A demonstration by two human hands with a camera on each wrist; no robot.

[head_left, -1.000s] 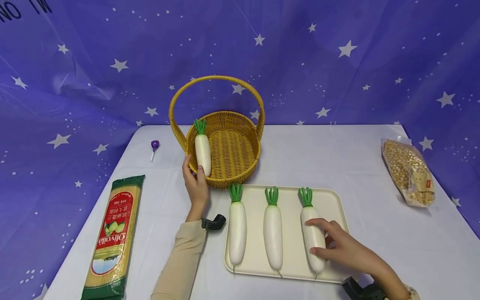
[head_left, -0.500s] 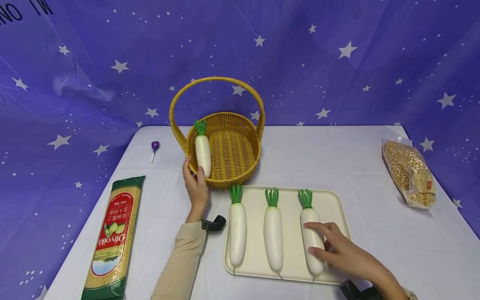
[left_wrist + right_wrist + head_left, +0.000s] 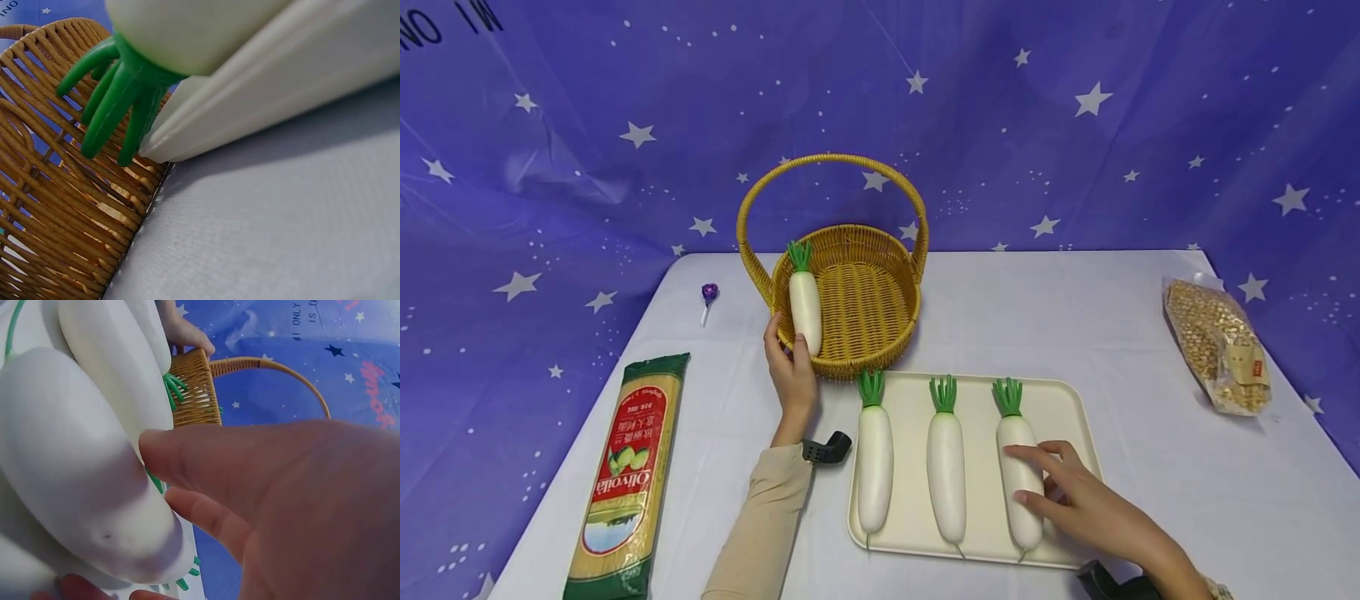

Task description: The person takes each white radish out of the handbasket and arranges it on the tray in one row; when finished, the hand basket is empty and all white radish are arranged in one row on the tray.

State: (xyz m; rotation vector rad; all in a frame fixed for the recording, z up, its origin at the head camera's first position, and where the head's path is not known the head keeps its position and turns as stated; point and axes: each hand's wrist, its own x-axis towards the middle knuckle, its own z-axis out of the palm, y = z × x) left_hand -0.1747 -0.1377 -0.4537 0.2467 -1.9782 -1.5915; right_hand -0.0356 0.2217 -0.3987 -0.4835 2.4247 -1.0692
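My left hand (image 3: pixel 793 379) grips the near left rim of a wicker basket (image 3: pixel 865 308), thumb over the edge. One white radish (image 3: pixel 806 308) with a green top lies inside along the left wall. Three more lie side by side on a cream tray (image 3: pixel 910 475): a left radish (image 3: pixel 876 467), a middle radish (image 3: pixel 946 475) and a right radish (image 3: pixel 1018 433). My right hand (image 3: pixel 1090 500) holds the right radish, thumb and fingers on either side of its body (image 3: pixel 69 444). In the left wrist view, a green radish top (image 3: pixel 125 94) pokes past the tray edge towards the basket weave (image 3: pixel 69 187).
A pack of spaghetti (image 3: pixel 625 483) lies at the left of the white table (image 3: pixel 1037 317). Beyond it is a purple lollipop (image 3: pixel 710 292). A clear bag of grains (image 3: pixel 1213 342) sits at the far right. A starry blue cloth (image 3: pixel 1000 167) hangs behind the table.
The right radish has shifted slightly left on the tray and stands straighter, with my right hand moving along with it. My left hand and the basket stay where they were.
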